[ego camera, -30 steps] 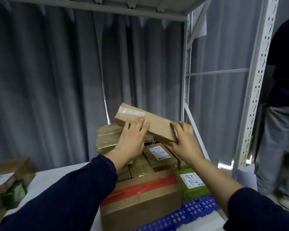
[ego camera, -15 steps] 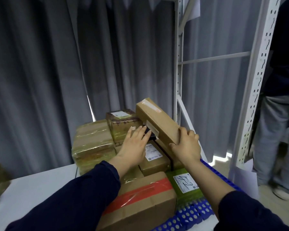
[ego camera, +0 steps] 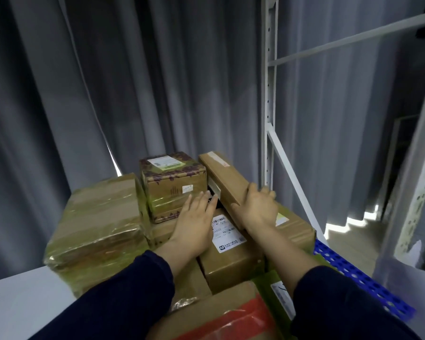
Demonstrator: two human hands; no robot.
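Observation:
A long narrow cardboard box lies tilted on top of a pile of parcels, its far end by the curtain. My right hand grips its near end, fingers curled over the top edge. My left hand lies flat with straight fingers on the parcels just left of that box, its fingertips at the box's side. Under my hands sits a brown box with a white label. A small patterned box stands to the left of the long box.
A large plastic-wrapped parcel fills the left of the pile. A box with red tape is nearest me. A blue perforated crate edge runs at the right. White shelf uprights and grey curtains stand behind. White tabletop lies lower left.
The long box has come down from mid-air onto the pile and turned lengthwise away from me. My left hand has slid off it onto the parcels. The camera has tipped down and right.

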